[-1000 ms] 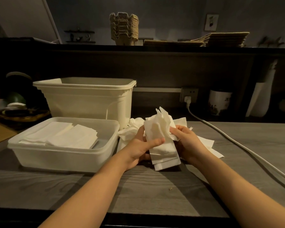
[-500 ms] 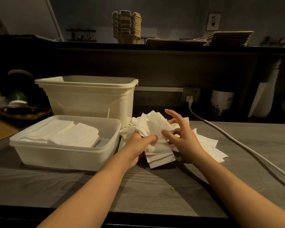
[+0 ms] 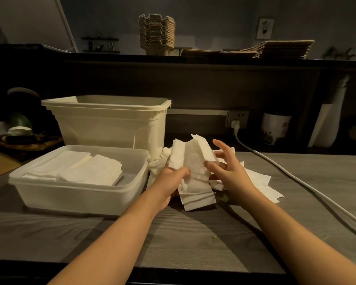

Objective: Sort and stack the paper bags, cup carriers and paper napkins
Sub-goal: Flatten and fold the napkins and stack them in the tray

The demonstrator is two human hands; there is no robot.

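The left hand [image 3: 170, 182] grips a bundle of paper napkins [image 3: 195, 188] from its left side, thumb across the front and the other fingers hidden behind. The bundle's lower end hangs just above the grey table [image 3: 173, 233]. Half a second ago the bundle lay lower, pressed against the loose napkins [image 3: 259, 182] heaped to the right. It now stands higher and more upright, and its top sheets fan up toward the far side. The right hand [image 3: 230, 171] was then spread open over the heap. It has since come to the bundle's right edge, where the thumb lies on the front and a finger shows behind, pinching the top sheet, while the remaining fingers stay splayed. To the left, the shallow plastic tray [image 3: 80, 196] holds two flat stacks of folded napkins [image 3: 80, 169], unchanged, and the taller cream bin [image 3: 111, 128] stands just behind it as before. On the far shelf the cup carriers [image 3: 156, 33] stand stacked, with the flat paper bags [image 3: 275, 49] piled to their right. A white cable [image 3: 296, 177] runs from the wall socket [image 3: 237, 118] across the table on the right.
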